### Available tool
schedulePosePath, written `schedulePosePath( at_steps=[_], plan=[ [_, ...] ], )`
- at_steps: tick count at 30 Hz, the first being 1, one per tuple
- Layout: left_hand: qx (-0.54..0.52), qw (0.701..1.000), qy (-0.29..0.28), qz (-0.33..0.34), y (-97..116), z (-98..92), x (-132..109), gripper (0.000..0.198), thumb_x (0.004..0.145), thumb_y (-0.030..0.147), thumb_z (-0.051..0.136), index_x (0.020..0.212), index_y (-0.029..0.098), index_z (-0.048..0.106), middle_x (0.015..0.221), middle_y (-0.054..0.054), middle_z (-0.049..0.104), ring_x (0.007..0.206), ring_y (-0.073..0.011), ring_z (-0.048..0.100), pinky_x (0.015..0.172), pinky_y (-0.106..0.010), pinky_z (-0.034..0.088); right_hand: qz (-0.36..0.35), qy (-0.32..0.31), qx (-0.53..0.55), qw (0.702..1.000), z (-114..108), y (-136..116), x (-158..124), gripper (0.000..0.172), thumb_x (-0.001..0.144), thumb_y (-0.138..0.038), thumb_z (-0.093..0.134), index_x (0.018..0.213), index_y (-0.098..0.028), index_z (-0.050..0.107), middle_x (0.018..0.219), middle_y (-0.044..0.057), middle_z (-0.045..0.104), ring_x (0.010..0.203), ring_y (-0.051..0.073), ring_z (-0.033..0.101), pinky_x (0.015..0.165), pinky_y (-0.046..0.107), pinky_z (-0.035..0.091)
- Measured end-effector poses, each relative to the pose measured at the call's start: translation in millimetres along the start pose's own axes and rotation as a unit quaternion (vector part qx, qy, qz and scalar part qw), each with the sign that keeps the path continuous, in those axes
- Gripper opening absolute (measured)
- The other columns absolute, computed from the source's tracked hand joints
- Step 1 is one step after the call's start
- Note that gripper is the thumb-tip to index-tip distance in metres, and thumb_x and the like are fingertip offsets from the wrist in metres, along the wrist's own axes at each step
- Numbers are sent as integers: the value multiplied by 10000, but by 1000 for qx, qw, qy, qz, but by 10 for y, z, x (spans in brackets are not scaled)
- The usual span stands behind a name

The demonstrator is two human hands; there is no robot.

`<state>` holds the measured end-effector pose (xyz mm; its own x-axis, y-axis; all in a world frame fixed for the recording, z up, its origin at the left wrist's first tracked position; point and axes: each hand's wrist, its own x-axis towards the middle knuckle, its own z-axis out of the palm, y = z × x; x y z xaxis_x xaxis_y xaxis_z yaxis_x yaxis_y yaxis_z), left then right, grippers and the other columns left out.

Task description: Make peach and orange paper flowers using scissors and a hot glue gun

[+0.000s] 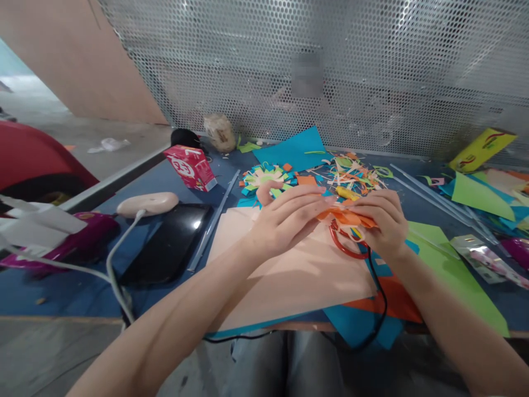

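Observation:
Both hands meet over a stack of coloured paper sheets [289,275]. My left hand [285,220] pinches one end of a folded orange paper piece [347,216], fingers closed on it. My right hand [382,220] grips the other end, fingers curled around it. Red-handled scissors [343,246] lie under the hands on the peach sheet. Just beyond the hands lies a paper flower [266,179] of blue, green and peach strips.
Paper scraps [351,171] litter the blue table. A red carton [190,167], a black tablet [169,245], a pink device with a cable [146,204] and a magenta tool [78,237] lie left. Green sheets [454,270] and clear rods [438,201] lie right. Perforated metal panel [372,66] stands behind.

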<state>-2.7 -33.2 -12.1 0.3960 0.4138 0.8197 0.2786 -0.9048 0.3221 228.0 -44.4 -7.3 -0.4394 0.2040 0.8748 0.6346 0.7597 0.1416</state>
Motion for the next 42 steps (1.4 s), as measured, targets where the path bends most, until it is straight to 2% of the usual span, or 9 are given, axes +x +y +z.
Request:
schedulePosePath(
  at_steps=[7, 13, 17, 20, 29, 33, 38, 42],
  plan=[
    [23, 1000, -4, 17, 39, -8, 26, 284, 823, 199, 565, 1088, 290, 611, 1026, -17, 703, 1050, -192, 608, 963, -401, 397, 2, -5, -5, 1000, 12, 14, -18, 130, 856, -280, 522, 963, -286, 595, 820, 24, 671, 800, 199, 573, 734, 381, 468],
    [37, 999, -16, -12, 47, -11, 43, 267, 817, 209, 575, 1070, 280, 621, 1030, -24, 704, 1051, -202, 606, 971, -402, 362, 3, -12, -6, 1000, 20, 26, -18, 124, 840, -257, 539, 951, -280, 590, 817, 22, 674, 792, 193, 584, 736, 371, 470],
    [90, 995, 4, 52, 44, -8, 54, 265, 829, 176, 549, 1063, 278, 617, 1021, -12, 708, 1034, -188, 617, 972, -392, 351, 6, -10, -4, 1000, 23, 24, -11, 113, 828, -243, 566, 937, -269, 585, 816, 24, 675, 789, 192, 590, 740, 367, 472],
    [112, 990, 9, 89, 36, -1, 55, 263, 842, 162, 526, 1076, 253, 606, 1023, -20, 705, 1047, -174, 609, 941, -357, 390, 6, -11, -1, 1000, 25, 21, -10, 98, 827, -250, 574, 924, -264, 585, 816, 24, 675, 780, 190, 592, 734, 365, 473],
    [126, 984, 11, 123, 21, 3, 58, 223, 830, 157, 562, 1039, 224, 596, 1018, -27, 697, 1041, -158, 602, 893, -313, 450, 7, -10, 13, 1000, 29, 23, -5, 108, 807, -228, 602, 911, -247, 583, 814, 33, 675, 775, 192, 590, 717, 365, 466],
    [112, 987, 1, 112, 9, 7, 69, 222, 838, 167, 545, 1048, 224, 590, 1000, -28, 698, 1027, -160, 609, 887, -317, 450, 9, -12, 14, 1000, 30, 16, -4, 105, 810, -234, 596, 912, -253, 579, 812, 31, 674, 775, 191, 590, 722, 362, 465],
    [95, 989, 18, 112, 39, 3, 89, 255, 842, 136, 513, 1079, 209, 575, 973, -29, 708, 999, -147, 619, 882, -303, 426, 9, -15, 12, 1000, 30, 9, 2, 109, 809, -232, 596, 914, -255, 576, 808, 30, 672, 764, 189, 589, 719, 357, 457],
    [116, 991, 1, 70, 71, -8, 94, 258, 855, 163, 491, 1091, 211, 580, 1009, -40, 708, 985, -157, 631, 903, -325, 376, 9, -18, 9, 1000, 30, 14, 0, 112, 807, -221, 594, 913, -251, 573, 811, 31, 673, 763, 192, 589, 715, 359, 453]
  ],
)
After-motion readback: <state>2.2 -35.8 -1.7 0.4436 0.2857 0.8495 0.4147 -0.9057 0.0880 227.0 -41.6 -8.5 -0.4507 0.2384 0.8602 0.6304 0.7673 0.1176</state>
